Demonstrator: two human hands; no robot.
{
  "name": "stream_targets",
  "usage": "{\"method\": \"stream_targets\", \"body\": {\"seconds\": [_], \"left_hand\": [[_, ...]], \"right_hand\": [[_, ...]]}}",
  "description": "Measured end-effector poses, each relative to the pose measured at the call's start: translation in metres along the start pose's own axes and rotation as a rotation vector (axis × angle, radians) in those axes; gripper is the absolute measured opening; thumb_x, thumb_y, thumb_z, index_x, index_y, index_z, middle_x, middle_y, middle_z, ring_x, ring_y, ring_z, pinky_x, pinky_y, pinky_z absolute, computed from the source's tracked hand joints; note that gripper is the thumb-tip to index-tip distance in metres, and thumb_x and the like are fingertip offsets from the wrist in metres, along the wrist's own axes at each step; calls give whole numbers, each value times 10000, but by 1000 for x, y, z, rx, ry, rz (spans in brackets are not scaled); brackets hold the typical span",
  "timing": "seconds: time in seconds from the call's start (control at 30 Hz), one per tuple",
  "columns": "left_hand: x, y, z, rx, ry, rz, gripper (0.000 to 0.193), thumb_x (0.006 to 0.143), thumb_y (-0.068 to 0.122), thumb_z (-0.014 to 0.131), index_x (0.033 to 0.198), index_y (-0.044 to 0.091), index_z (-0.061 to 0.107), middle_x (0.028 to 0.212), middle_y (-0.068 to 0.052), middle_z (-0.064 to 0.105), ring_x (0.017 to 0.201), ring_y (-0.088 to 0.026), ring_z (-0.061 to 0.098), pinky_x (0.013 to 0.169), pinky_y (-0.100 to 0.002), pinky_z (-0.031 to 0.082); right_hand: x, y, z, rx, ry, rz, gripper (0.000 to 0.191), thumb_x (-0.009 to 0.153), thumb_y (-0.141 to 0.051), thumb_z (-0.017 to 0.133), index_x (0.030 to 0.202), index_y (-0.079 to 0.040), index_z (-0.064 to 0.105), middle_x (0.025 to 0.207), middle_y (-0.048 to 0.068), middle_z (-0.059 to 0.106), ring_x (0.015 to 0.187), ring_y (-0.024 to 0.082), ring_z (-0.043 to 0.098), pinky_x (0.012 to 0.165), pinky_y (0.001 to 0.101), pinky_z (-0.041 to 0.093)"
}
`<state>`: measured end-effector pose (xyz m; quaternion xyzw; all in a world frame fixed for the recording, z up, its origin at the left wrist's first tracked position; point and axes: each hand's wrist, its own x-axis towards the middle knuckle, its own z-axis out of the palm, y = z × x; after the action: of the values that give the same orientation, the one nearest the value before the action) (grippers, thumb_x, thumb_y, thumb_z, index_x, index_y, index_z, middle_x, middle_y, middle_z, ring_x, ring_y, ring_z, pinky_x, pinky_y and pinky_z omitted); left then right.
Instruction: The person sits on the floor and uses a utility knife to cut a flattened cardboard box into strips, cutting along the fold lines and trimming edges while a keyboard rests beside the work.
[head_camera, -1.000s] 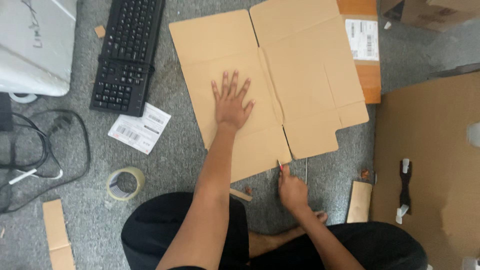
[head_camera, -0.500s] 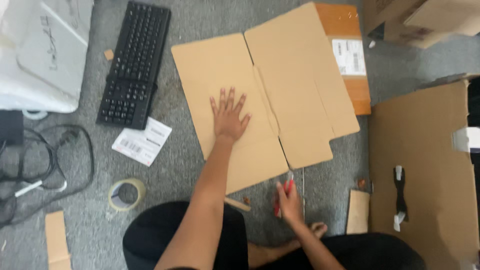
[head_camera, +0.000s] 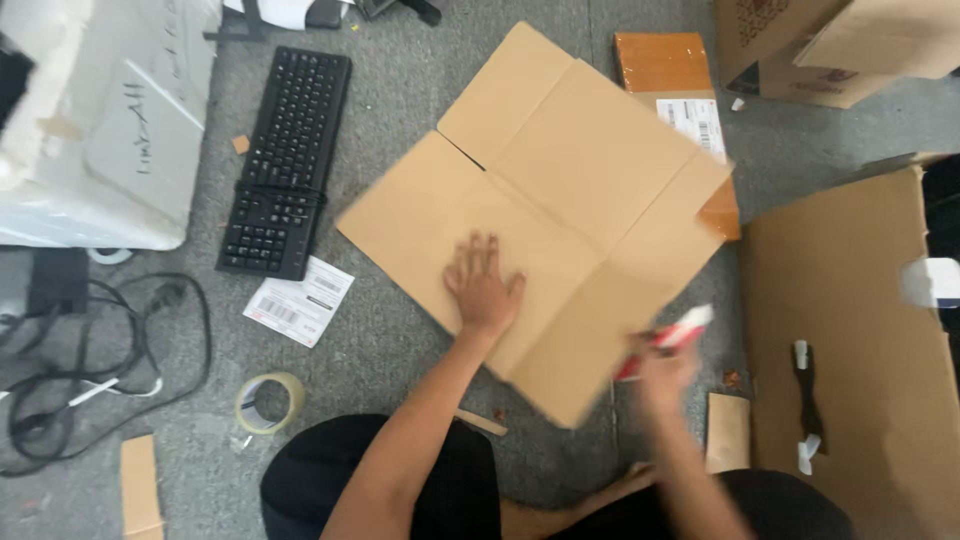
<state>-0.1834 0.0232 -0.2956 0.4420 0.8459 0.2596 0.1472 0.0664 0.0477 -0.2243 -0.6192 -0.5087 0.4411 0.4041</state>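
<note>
— Rotated since half a second back: flattened cardboard sheet (head_camera: 560, 220) now sits turned, one corner toward the person's lap, another toward the keyboard (head_camera: 285, 160). Right hand has lifted off the sheet's near edge.

— Head view, hands?

— Left hand (head_camera: 483, 288) flat, fingers spread, palm pressing the sheet's near-left panel. Grips nothing; just pins it down. Right hand (head_camera: 662, 372) blurred, closed around a red-and-white cutter (head_camera: 668, 338), just off the sheet's near-right edge.

— Which way does the sheet lie from the cutter?

— Up and left of it. Cutter's long axis slants up-right, roughly along that sheet edge. Right hand is the nearer one to that edge; left is further in on the panel.

— Surroundings, relative to the sheet?

— Keyboard to its left, paper label (head_camera: 298, 300) and tape roll (head_camera: 268, 402) near-left. Orange package (head_camera: 672, 70) under its far-right corner. Large cardboard panel (head_camera: 850, 340) well right. Blade state: cannot tell, too blurred.
</note>
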Motion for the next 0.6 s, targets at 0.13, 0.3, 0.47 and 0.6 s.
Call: {"method": "stream_targets", "body": {"seconds": [0.13,0.3,0.47,0.6], "left_hand": [[21,1,-31,-93,215,108,478,900,353,701,1282,73,630,1341,-177,592,1317,-408,466,1101,-630,241],[105,5,-138,-410,594,444,210,828,121,853,875,124,648,1070,-84,711,1110,-294,641,1047,-484,470],[141,15,-236,-456,535,758,1049,678,235,1016,1480,-13,387,1514,-219,448,1412,-442,420,1169,-558,352],[125,8,-275,-761,140,627,1051,740,273,984,1529,33,333,1477,-180,532,1363,-338,546,1140,-499,473]], "right_hand": [[42,-68,-77,-239,-41,-64,351,872,-133,826,1115,-57,583,989,72,629,853,163,616,688,340,529],[109,-129,-170,-184,-131,-221,374,945,-113,846,1017,-74,481,1003,113,670,765,194,627,643,365,510],[211,-142,-218,-340,-207,-79,326,954,-167,801,1069,-83,507,943,115,662,752,230,643,644,405,524],[267,-162,-213,-609,-169,-116,308,968,-193,763,1109,-77,516,909,134,665,739,265,646,642,436,518]]}}
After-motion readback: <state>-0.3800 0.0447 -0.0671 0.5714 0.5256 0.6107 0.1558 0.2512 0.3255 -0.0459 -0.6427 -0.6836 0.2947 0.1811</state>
